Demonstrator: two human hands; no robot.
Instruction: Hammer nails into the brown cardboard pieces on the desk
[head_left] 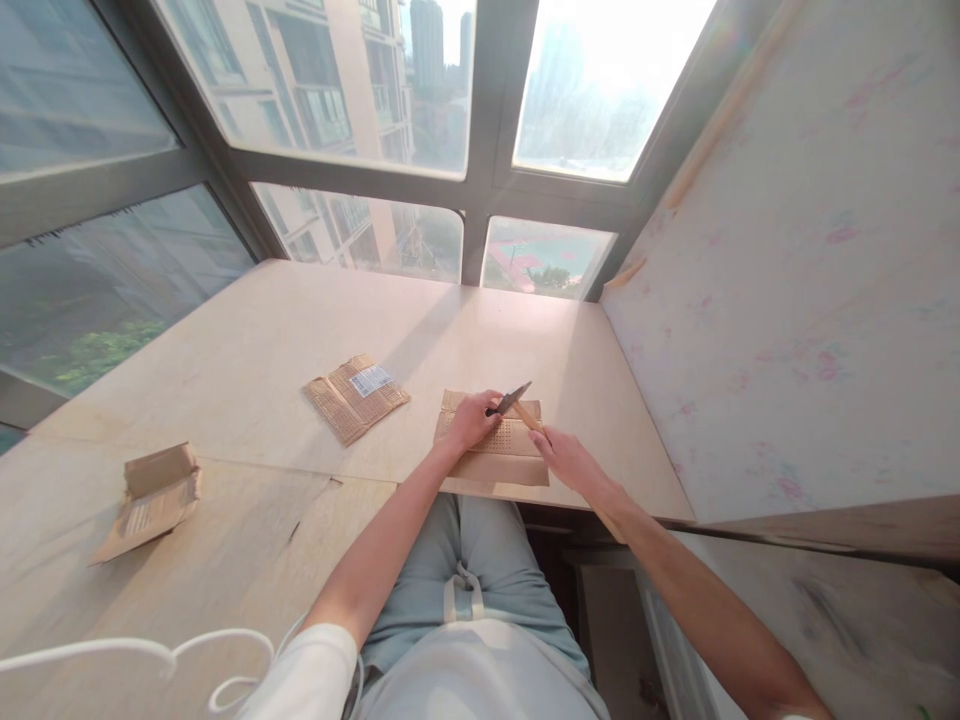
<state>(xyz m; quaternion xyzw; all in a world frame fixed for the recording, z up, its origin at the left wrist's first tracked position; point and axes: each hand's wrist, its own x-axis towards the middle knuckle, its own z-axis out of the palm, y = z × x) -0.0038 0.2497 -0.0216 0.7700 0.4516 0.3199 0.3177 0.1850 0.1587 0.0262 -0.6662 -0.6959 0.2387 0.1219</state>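
In front of me a flat piece of cardboard [517,468] lies on the wooden tabletop, with rows of small holes across its middle. My right hand [566,460] is wrapped round the wooden handle of a hammer [514,398]. The hammer's dark metal head is raised just above the cardboard, close to the fingers of my left hand [472,420]. That hand rests on the cardboard with its fingers pinched round something small and dark, mostly hidden by the hammer head and the fingers.
Left of my hands lies a folded cardboard piece [356,398] with a pale label. Farther left stands a bent cardboard piece [157,495]. A white cable [217,635] curls by my left arm. Windows [337,100] rise behind the tabletop [300,310], and a patterned wall [810,300] borders its right.
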